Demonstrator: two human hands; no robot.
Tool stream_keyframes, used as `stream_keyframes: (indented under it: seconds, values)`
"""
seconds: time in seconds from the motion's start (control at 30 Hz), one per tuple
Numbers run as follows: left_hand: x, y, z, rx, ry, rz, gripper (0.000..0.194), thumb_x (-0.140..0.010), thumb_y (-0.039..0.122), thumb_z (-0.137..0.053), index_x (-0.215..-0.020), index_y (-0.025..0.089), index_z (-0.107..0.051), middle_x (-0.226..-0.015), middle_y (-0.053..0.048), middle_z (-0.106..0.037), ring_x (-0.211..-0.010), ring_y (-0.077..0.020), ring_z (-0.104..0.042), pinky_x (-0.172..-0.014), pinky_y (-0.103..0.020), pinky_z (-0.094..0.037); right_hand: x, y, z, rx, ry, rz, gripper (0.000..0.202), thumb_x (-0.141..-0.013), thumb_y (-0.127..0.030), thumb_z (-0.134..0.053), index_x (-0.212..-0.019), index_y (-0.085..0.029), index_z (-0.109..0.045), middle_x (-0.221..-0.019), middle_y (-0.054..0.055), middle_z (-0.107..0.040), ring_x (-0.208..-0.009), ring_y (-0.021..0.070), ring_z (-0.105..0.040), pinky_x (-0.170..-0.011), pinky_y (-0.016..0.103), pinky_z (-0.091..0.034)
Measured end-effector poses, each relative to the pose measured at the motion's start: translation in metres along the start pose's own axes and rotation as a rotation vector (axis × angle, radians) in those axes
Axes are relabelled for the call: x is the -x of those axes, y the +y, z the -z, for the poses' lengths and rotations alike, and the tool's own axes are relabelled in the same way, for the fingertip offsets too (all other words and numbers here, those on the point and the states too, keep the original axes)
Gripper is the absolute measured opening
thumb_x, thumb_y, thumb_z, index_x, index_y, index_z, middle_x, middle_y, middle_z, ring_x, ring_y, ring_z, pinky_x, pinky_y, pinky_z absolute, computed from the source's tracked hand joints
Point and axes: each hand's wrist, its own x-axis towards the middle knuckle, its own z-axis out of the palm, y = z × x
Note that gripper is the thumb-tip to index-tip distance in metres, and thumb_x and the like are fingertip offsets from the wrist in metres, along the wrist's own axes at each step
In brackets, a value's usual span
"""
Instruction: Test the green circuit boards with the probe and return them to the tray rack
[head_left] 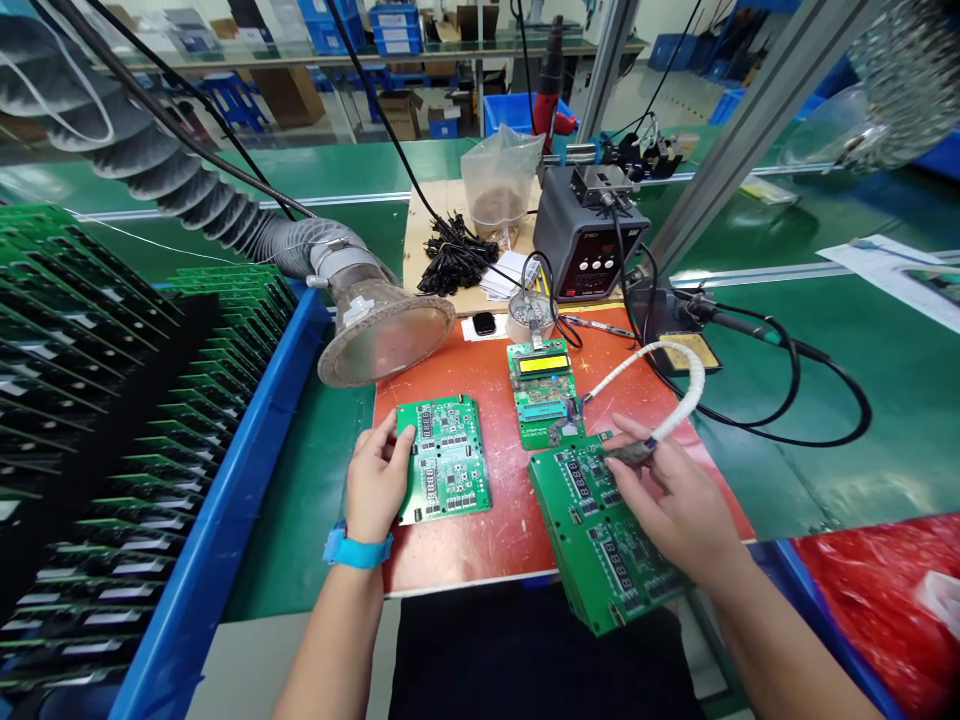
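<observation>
My left hand (375, 485), with a blue band at the wrist, grips the left edge of a green circuit board (450, 485) lying on the orange mat, thumb on top. The board carries two digit displays. In my right hand (686, 505) a dark probe (634, 454) is pinched between thumb and fingers; a white-wrapped cable (694, 375) leads from it. That hand is over a stack of similar circuit boards (581, 545) at the mat's front edge. Behind the stack lies a small programmer board (541, 390) with a lit yellow screen, where the cable ends.
At left stands a blue bin (217, 480) packed with upright boards. A fume extractor hood (386, 335) hangs over the mat's back left. A soldering station (589, 235), black cables (457, 255) and a tin (529, 315) stand behind. Red plastic (885, 590) lies at right.
</observation>
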Motion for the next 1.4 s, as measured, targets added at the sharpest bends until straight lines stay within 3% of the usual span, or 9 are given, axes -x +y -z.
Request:
stream_keyframes:
  seconds: [0.6, 0.8, 0.87, 0.97, 1.03, 1.1, 1.2, 1.27, 1.4]
  values:
    - [0.001, -0.004, -0.004, 0.005, -0.008, -0.059, 0.048, -0.085, 0.046, -0.055, -0.118, 0.013, -0.064, -0.080, -0.002, -0.053, -0.074, -0.0157, -0.055, -0.079, -0.031, -0.048, 0.001, 0.006, 0.002, 0.029, 0.015, -0.007, 0.019, -0.088, -0.037, -0.054, -0.098, -0.023, -0.062, -0.105, 0.008, -0.071, -0.092, 0.0227, -0.068, -0.076, 0.034, -0.056]
    - [0.001, 0.000, 0.002, 0.011, 0.110, -0.096, 0.045, -0.090, 0.043, -0.049, -0.120, 0.013, -0.062, -0.100, -0.008, -0.056, -0.096, -0.0184, -0.058, -0.094, -0.033, -0.045, 0.001, 0.005, 0.002, 0.002, 0.006, -0.007, 0.029, -0.089, -0.034, -0.054, -0.115, -0.021, -0.058, -0.101, 0.008, -0.070, -0.091, 0.0221, -0.068, -0.078, 0.034, -0.056]
    - [0.007, 0.008, 0.005, -0.001, 0.201, -0.162, 0.040, -0.090, 0.040, -0.050, -0.118, 0.015, -0.062, -0.107, -0.010, -0.055, -0.102, -0.0190, -0.057, -0.095, -0.033, -0.045, 0.001, 0.004, 0.002, -0.026, -0.005, 0.001, 0.030, -0.090, -0.032, -0.053, -0.118, -0.020, -0.056, -0.104, 0.009, -0.070, -0.095, 0.0226, -0.067, -0.080, 0.035, -0.056]
    - [0.025, 0.028, 0.005, -0.015, 0.269, -0.409, 0.023, -0.088, 0.029, -0.057, -0.107, 0.018, -0.066, -0.104, -0.008, -0.059, -0.104, -0.0198, -0.057, -0.097, -0.036, -0.045, 0.001, 0.002, 0.001, -0.048, -0.022, -0.006, 0.027, -0.091, -0.029, -0.052, -0.117, -0.021, -0.056, -0.108, 0.010, -0.068, -0.099, 0.0222, -0.066, -0.083, 0.035, -0.056]
    - [0.043, 0.044, 0.000, 0.049, 0.142, -0.598, 0.015, -0.086, 0.020, -0.059, -0.100, 0.021, -0.066, -0.101, -0.006, -0.061, -0.106, -0.0202, -0.058, -0.098, -0.040, -0.045, 0.000, 0.001, 0.001, -0.056, -0.023, -0.009, 0.023, -0.091, -0.028, -0.052, -0.113, -0.021, -0.057, -0.111, 0.009, -0.067, -0.101, 0.0215, -0.065, -0.084, 0.034, -0.055]
    - [0.063, 0.058, -0.011, 0.134, -0.092, -0.750, 0.015, -0.084, 0.018, -0.062, -0.099, 0.022, -0.064, -0.103, -0.006, -0.062, -0.112, -0.0221, -0.057, -0.098, -0.042, -0.046, 0.000, 0.000, 0.001, -0.057, -0.021, -0.009, 0.021, -0.092, -0.027, -0.052, -0.111, -0.021, -0.057, -0.112, 0.009, -0.067, -0.103, 0.0210, -0.064, -0.085, 0.033, -0.055]
    - [0.085, 0.069, -0.031, 0.186, -0.357, -0.880, 0.022, -0.081, 0.021, -0.066, -0.103, 0.022, -0.062, -0.111, -0.009, -0.063, -0.122, -0.0262, -0.052, -0.100, -0.045, -0.046, 0.000, -0.001, 0.002, -0.047, -0.011, -0.001, 0.026, -0.092, -0.026, -0.052, -0.117, -0.021, -0.054, -0.107, 0.008, -0.067, -0.101, 0.0210, -0.064, -0.084, 0.034, -0.055]
    - [0.093, 0.069, -0.043, 0.195, -0.399, -0.912, 0.024, -0.081, 0.023, -0.066, -0.105, 0.021, -0.061, -0.113, -0.010, -0.064, -0.125, -0.0279, -0.050, -0.100, -0.047, -0.044, 0.001, 0.000, 0.002, -0.054, -0.001, 0.014, 0.029, -0.091, -0.026, -0.052, -0.120, -0.022, -0.054, -0.104, 0.007, -0.067, -0.099, 0.0207, -0.064, -0.084, 0.034, -0.054]
    - [0.097, 0.060, -0.056, 0.221, -0.362, -0.937, 0.024, -0.084, 0.025, -0.062, -0.107, 0.021, -0.059, -0.111, -0.010, -0.064, -0.124, -0.0284, -0.050, -0.100, -0.049, -0.042, 0.002, 0.002, 0.001, -0.101, -0.004, 0.017, 0.031, -0.092, -0.024, -0.052, -0.122, -0.022, -0.052, -0.103, 0.006, -0.066, -0.095, 0.0184, -0.064, -0.082, 0.032, -0.055]
